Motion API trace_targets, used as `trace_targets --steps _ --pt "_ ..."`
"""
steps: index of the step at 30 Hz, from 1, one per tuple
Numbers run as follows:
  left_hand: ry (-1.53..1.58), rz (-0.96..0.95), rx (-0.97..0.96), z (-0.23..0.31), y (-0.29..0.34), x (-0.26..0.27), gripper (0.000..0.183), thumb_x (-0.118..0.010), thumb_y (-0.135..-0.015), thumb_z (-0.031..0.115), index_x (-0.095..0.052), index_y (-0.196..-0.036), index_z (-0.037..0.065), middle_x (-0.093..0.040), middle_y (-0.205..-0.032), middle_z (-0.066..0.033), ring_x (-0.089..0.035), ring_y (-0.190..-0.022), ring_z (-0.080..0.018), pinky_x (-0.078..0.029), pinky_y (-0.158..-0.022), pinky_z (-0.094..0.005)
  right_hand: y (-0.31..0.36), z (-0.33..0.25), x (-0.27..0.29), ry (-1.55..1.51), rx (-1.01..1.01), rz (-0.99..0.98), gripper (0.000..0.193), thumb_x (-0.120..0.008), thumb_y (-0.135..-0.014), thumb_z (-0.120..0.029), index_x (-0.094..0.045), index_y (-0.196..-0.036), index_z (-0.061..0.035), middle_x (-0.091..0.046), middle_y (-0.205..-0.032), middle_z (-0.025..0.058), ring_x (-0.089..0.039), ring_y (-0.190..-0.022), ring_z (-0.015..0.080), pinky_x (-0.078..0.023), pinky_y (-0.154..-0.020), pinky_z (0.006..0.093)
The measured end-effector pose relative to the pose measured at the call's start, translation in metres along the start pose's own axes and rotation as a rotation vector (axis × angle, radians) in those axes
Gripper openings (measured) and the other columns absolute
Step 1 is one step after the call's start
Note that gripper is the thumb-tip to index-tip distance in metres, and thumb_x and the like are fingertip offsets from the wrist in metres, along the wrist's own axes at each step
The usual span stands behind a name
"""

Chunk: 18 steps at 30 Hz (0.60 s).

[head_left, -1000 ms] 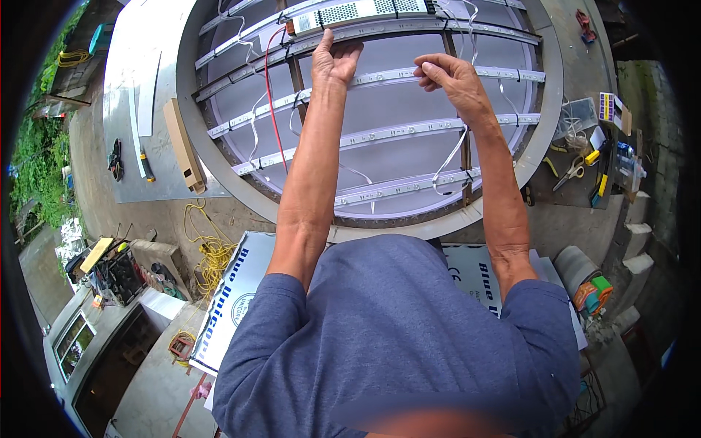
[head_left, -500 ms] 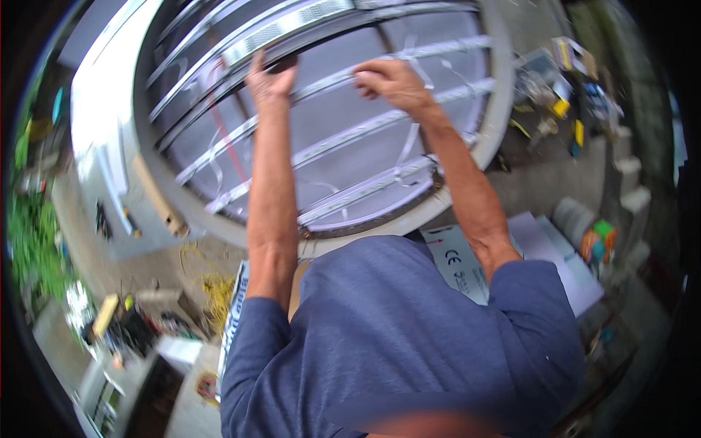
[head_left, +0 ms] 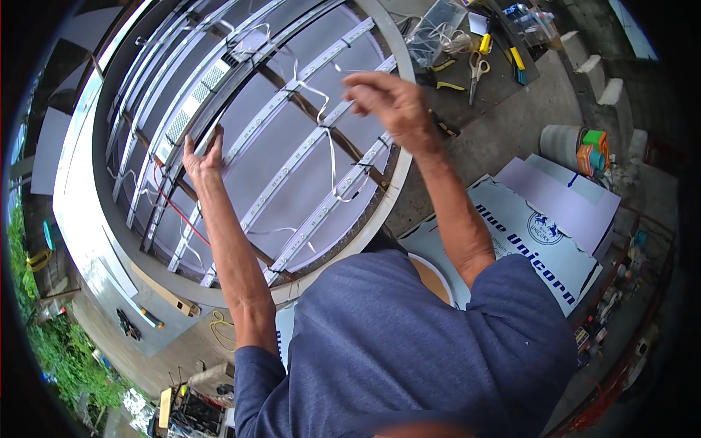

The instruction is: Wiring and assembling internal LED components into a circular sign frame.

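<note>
A large round frame [head_left: 398, 171] with a pale rim lies ahead of me, crossed by several white LED strips [head_left: 274, 175]. White wires [head_left: 332, 164] loop between the strips. My left hand [head_left: 204, 157] is palm up with fingers apart, at a dark bar beside a perforated silver power supply [head_left: 191, 109]; whether it bears weight, I cannot tell. A red wire [head_left: 182, 213] runs below that hand. Raised over the frame's right rim, my right hand [head_left: 394, 109] has its fingers bent together, slightly blurred. Anything pinched in them is too small to make out.
Scissors [head_left: 477, 71], yellow-handled tools [head_left: 518, 66] and a clear plastic box [head_left: 436, 31] lie at the upper right. White printed sheets [head_left: 504, 233] lie at my right, near a grey bucket [head_left: 561, 146]. A cardboard strip [head_left: 164, 290] and black pliers [head_left: 128, 325] are at left.
My view has turned, so the round frame appears rotated and shifted left. My left hand stays by the power supply; my right hand now hovers over the right rim rather than the strips.
</note>
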<state>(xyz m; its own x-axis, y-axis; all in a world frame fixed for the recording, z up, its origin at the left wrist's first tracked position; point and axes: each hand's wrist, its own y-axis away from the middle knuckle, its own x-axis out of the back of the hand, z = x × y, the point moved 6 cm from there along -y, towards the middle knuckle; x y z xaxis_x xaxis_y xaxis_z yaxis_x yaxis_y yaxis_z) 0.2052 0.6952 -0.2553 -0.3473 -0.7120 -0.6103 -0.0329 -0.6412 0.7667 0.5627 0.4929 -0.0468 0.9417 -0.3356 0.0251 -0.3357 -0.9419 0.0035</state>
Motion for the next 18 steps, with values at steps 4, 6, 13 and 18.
trace_targets --steps 4,6,13,18 --pt "-0.047 0.016 -0.026 -0.004 0.009 -0.009 0.037 -0.062 -0.097 0.016 -0.051 -0.129 0.003 -0.049 -0.138 -0.0282 -0.044 -0.133 -0.0491 -0.037 -0.105 -0.0744 0.004 0.037 0.109 0.047 -0.014 0.342 0.023 -0.060 -0.097 -0.015 -0.070 -0.113 -0.0018 -0.073 -0.091 0.0080 -0.065 -0.071 0.0091 -0.053 -0.062 0.0227" --pt "-0.048 -0.013 -0.029 0.005 0.003 -0.009 0.042 -0.062 -0.096 0.014 -0.048 -0.132 -0.002 -0.047 -0.141 -0.0288 -0.040 -0.135 -0.0501 -0.033 -0.108 -0.0733 0.003 0.067 0.160 0.115 -0.089 0.479 0.023 -0.059 -0.097 -0.013 -0.069 -0.113 -0.0017 -0.072 -0.091 0.0073 -0.064 -0.070 0.0086 -0.052 -0.061 0.0223" --pt "-0.021 -0.149 0.067 0.002 0.007 -0.014 0.058 -0.057 -0.097 0.012 -0.030 -0.144 -0.011 -0.034 -0.148 -0.0340 -0.031 -0.142 -0.0482 -0.031 -0.115 -0.0639 -0.018 0.156 0.248 0.412 -0.239 0.579 0.023 -0.063 -0.094 -0.014 -0.071 -0.112 -0.0015 -0.072 -0.090 0.0069 -0.064 -0.070 0.0099 -0.051 -0.057 0.0239" --pt "-0.019 -0.124 0.035 -0.007 0.016 -0.009 0.051 -0.055 -0.097 0.013 -0.038 -0.140 -0.008 -0.047 -0.143 -0.0285 -0.042 -0.136 -0.0461 -0.038 -0.111 -0.0626 -0.078 0.200 0.215 0.704 -0.144 0.239 0.024 -0.067 -0.083 -0.026 -0.077 -0.097 -0.0092 -0.074 -0.083 0.0125 -0.072 -0.077 0.0257 -0.056 -0.071 0.0388"
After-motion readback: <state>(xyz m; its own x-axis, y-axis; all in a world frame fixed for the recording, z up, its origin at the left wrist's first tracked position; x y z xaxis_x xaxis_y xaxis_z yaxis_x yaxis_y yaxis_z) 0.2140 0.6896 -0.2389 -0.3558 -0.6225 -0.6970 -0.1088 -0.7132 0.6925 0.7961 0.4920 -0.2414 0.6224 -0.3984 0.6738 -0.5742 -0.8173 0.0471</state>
